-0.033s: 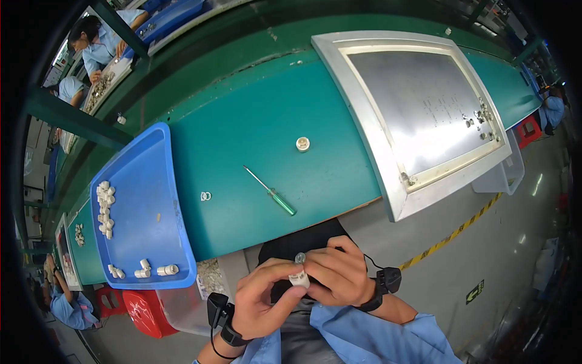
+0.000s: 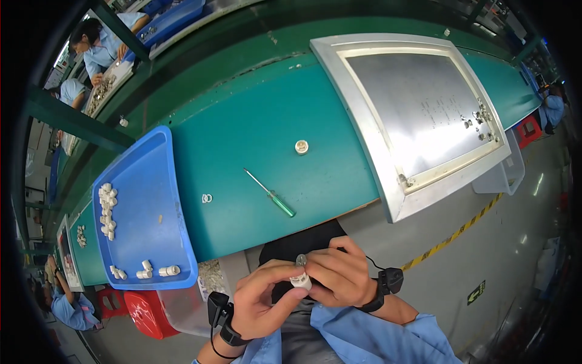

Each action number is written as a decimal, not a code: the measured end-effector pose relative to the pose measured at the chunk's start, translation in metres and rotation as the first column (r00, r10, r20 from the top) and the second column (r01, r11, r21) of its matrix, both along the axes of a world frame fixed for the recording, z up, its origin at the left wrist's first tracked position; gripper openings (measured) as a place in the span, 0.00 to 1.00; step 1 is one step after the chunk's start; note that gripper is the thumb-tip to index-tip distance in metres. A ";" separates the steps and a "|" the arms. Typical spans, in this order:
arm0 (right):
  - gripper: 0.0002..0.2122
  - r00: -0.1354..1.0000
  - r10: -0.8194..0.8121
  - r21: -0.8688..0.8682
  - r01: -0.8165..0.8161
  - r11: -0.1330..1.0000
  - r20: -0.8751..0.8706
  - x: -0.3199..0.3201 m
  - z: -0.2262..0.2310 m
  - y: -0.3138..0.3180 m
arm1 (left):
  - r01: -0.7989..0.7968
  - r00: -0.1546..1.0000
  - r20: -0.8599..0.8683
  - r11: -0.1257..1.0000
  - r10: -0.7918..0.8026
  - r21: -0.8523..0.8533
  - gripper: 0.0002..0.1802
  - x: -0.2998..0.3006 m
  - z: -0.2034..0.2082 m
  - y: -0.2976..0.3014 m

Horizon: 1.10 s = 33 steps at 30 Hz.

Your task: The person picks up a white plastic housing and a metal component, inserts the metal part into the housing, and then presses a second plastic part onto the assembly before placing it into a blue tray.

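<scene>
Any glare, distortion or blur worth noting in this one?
Head view: a bright glare patch lies on the lower left of the metal sheet; head view: fisheye curvature bows the blue tray, and the picture's corners fall to black; head view: the green-handled screwdriver looks fairly crisp, but the white cylindrical piece between the hands is too small for fine detail.

White piece (image 2: 301, 282) partly behind left hand (image 2: 259, 303); sleeves (image 2: 376, 333) cut off

Blue sleeves (image 2: 379, 333), black wristbands (image 2: 233, 335), boxy black modules (image 2: 219, 308)
</scene>
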State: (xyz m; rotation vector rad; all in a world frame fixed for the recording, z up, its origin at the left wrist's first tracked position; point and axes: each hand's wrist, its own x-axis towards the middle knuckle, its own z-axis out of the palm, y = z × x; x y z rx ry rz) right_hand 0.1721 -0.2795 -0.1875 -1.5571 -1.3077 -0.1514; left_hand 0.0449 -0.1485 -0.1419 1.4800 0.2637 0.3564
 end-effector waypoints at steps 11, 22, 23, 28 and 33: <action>0.14 0.906 -0.398 -0.078 0.411 0.908 0.142 0.113 0.024 -0.060 | -0.065 0.992 0.129 0.893 0.008 0.446 0.15 0.069 0.037 0.064; 0.17 0.700 -0.691 -0.611 0.632 0.478 0.183 0.200 0.047 -0.097 | -0.288 0.906 0.029 0.564 0.422 0.774 0.20 0.265 -0.028 0.290; 0.17 0.694 -0.695 -0.605 0.639 0.475 0.188 0.201 0.050 -0.095 | -0.262 0.909 0.018 0.536 0.417 0.802 0.20 0.271 -0.042 0.308; 0.17 0.844 -0.532 -0.608 0.460 0.647 0.072 0.194 0.057 -0.080 | -0.324 0.897 0.114 0.460 0.426 0.827 0.21 0.281 -0.062 0.311; 0.16 0.928 -0.364 -0.636 0.234 0.736 -0.081 0.189 0.042 -0.071 | -0.224 0.957 0.103 0.463 0.272 0.858 0.19 0.214 0.002 0.270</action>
